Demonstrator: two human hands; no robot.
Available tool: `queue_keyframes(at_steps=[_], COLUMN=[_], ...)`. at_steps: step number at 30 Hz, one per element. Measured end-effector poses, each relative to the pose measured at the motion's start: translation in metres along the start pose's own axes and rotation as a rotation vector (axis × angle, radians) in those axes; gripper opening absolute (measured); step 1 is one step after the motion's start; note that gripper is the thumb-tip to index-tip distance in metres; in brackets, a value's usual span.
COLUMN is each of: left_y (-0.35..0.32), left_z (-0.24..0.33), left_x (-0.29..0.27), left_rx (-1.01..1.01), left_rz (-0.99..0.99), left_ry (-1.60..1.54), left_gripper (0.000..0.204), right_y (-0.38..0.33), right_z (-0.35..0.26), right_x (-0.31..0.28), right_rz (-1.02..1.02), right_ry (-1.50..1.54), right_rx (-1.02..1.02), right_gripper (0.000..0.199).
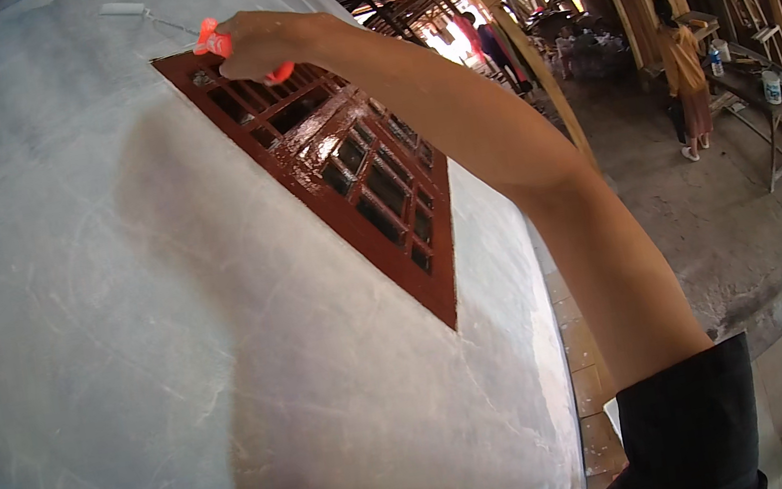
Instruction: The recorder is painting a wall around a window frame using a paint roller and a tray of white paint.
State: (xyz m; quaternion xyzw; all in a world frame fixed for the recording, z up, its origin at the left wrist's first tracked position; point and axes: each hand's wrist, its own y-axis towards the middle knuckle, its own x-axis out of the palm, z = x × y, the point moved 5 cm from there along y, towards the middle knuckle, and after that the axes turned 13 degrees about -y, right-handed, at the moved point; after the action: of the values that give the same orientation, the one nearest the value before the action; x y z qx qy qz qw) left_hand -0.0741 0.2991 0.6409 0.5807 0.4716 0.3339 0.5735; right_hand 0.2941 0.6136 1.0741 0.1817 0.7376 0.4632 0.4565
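Observation:
My right hand [265,43] is closed around the orange handle of a small paint roller [121,9]. My arm reaches up from the lower right, bare below a black sleeve. Near the top of the pale grey-white wall [100,328], the roller's white sleeve lies at or close to the surface; I cannot tell whether it touches. Just below and beyond my hand is a glossy red-brown window frame [349,235] with dark panes, its upper part partly covered by my hand and forearm. My left hand is out of the picture.
Shadow falls across the wall. To the right, a slanted wooden post [523,43] rises under the roof beams. Farther off, a person in a mustard top [683,69] stands by a wooden table [741,81] holding containers. Another person [492,42] is at the back.

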Motion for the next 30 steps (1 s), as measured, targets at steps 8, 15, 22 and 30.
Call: queue_keyframes(at_steps=[8,15,22,30], left_y=[-0.01,0.006,0.005,0.004], left_z=[-0.004,0.003,0.008,0.004], left_x=[0.01,0.005,0.002,0.004], left_rx=[0.008,-0.012,-0.083,-0.014], left_rz=[0.017,0.035,0.021,0.025], left_ry=[0.021,0.124,0.136,0.157], left_gripper=[0.014,0.016,0.018,0.017], right_y=[-0.066,0.007,-0.065,-0.012], right_z=[0.002,0.004,-0.021,-0.023], right_x=[-0.031,-0.023,-0.023,-0.034], right_rz=[-0.063,-0.046,-0.012,-0.083], right_ry=[0.168,-0.094,0.143,-0.139], right_rx=[-0.031,0.025,0.041,0.074], right_gripper=[0.046,0.026,0.031,0.019])
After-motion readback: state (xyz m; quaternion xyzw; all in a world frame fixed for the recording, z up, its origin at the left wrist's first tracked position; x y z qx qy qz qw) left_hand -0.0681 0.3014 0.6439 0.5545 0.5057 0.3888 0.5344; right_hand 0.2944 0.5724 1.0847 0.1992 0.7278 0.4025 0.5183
